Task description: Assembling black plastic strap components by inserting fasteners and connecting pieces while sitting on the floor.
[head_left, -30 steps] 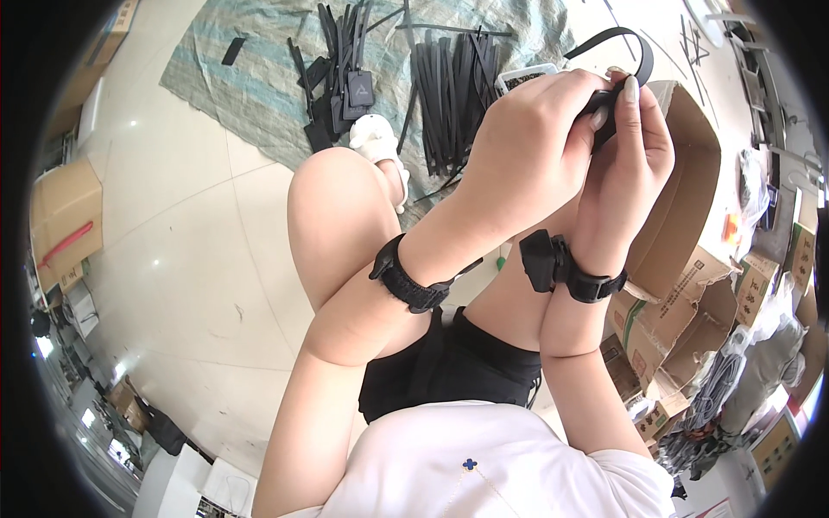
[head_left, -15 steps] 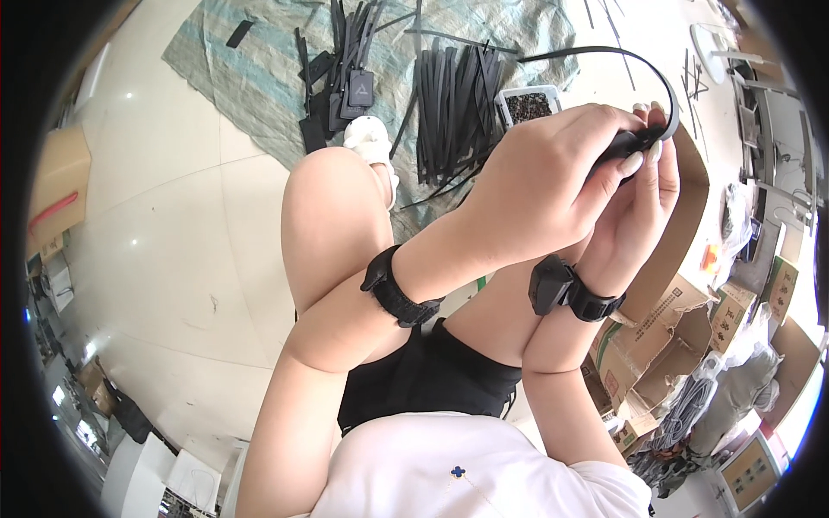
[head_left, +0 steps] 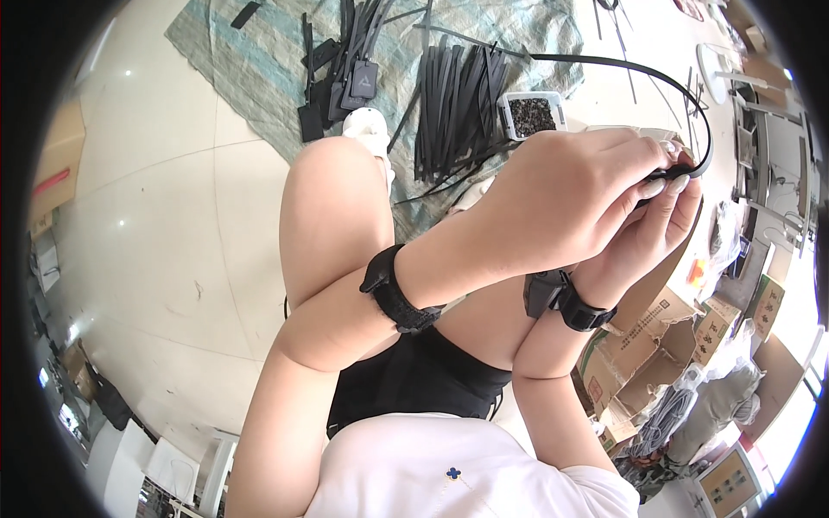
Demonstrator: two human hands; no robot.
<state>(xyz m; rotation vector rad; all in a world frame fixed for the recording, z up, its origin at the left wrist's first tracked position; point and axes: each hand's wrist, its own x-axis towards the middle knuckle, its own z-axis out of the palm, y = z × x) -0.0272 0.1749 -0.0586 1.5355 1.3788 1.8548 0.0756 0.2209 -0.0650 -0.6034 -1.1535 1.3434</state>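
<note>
A black strap [head_left: 604, 60] loops out from my fingertips, arching up and over to the left. Its end is pinched together with a small dark piece, mostly hidden by my fingers. My left hand [head_left: 570, 190] is closed on the strap from the left, thumb and fingertips pressed together. From the right and below, my right hand [head_left: 652, 224] grips the same spot, its fingertips touching those of the left. Beyond them stands a translucent white tub [head_left: 508, 127] of small dark parts. Left of the tub, many loose black straps [head_left: 453, 112] lie in a bundle.
A green and beige striped sheet [head_left: 224, 69] covers the floor ahead, with black luggage tags [head_left: 363, 79] on straps. My white shoe [head_left: 367, 129] rests at its edge. Cardboard boxes [head_left: 635, 345] and plastic-wrapped coils [head_left: 669, 414] crowd the right. A tan carton [head_left: 59, 160] stands far left.
Both hands have moved a little right and nearer to me, still gripping the strap. Its loop has swung right and opened into a wider arc. The tub now shows more fully.
</note>
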